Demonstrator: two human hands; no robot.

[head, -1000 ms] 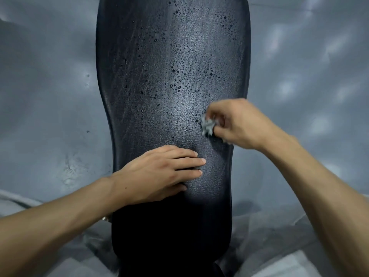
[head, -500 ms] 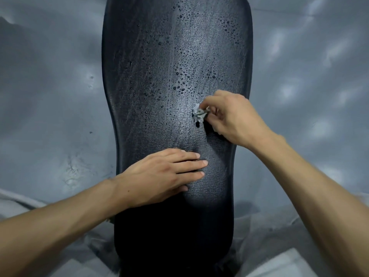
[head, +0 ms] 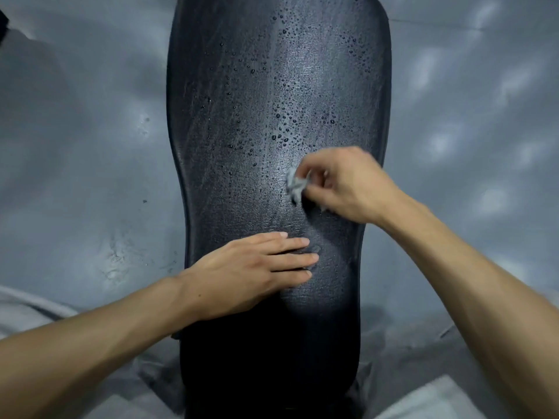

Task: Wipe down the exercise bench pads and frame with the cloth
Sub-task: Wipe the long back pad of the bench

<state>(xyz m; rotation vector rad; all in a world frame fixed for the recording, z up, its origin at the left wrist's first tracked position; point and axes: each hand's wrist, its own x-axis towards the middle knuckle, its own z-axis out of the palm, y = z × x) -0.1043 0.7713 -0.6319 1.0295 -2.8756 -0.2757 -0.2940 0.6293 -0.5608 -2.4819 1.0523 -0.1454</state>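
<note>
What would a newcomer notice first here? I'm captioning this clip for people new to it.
A long black bench pad fills the middle of the view, its far half beaded with water droplets. On it, the right hand grips a crumpled grey cloth at mid-pad, while the left hand rests flat nearer the person.

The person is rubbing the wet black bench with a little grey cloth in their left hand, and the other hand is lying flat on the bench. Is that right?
Almost. The head view shows the little grey cloth bunched in the right hand, not the left. The left hand is the one lying flat on the black bench pad, which does have water drops on it.
</note>
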